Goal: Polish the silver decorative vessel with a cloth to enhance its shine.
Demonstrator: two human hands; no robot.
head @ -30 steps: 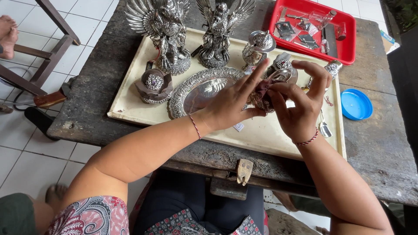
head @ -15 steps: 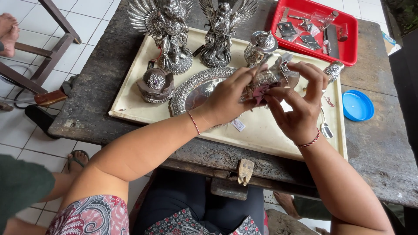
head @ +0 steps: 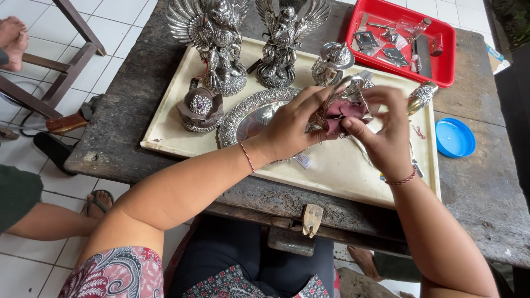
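Observation:
Both my hands meet over a cream tray [head: 342,171] on a worn wooden table. My left hand [head: 290,129] grips a small ornate silver piece [head: 345,94] with a dark pink part [head: 342,113] showing between the fingers. My right hand [head: 383,132] holds the same piece from the right, thumb pressed against the pink part. Much of the piece is hidden by my fingers. Just left of my hands lies an embossed silver plate [head: 245,113].
On the tray stand two winged silver statues [head: 212,38] [head: 284,38], a lidded silver pot [head: 200,108] and a small silver jar [head: 331,63]. A red tray of tools [head: 441,69] sits behind, a blue lid [head: 455,138] at right. Another person's arm [head: 49,221] shows at left.
My hands have drawn closer together around the silver piece and lifted it slightly. Another person's arm and sandalled foot have come into view at the lower left.

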